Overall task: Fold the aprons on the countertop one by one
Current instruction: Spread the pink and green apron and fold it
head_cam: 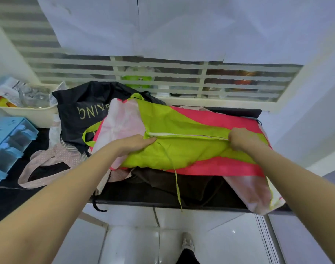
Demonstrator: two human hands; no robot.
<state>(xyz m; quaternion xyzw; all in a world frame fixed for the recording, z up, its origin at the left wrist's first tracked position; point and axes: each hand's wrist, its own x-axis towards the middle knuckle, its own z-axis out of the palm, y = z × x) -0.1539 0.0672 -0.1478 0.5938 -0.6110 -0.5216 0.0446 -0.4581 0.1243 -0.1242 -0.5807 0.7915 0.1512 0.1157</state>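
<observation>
A lime-green apron with pink borders (181,149) lies spread across the dark countertop (143,195). Two of its edges meet in a seam along the middle. My left hand (136,144) rests flat on the left end of that seam, fingers pressing the cloth. At the seam's right end, my right hand (241,139) pinches the green fabric. A thin green tie (177,183) hangs down over the counter's front edge. A black apron with lettering (81,113) and a pale dotted apron (54,159) lie crumpled to the left. Dark brown cloth (172,180) lies underneath.
A cream tub of clutter (29,109) and a blue plastic drawer unit (8,138) stand at the left. A slatted window grille (162,79) runs behind the counter. White walls close in on the right. Tiled floor and one foot show below.
</observation>
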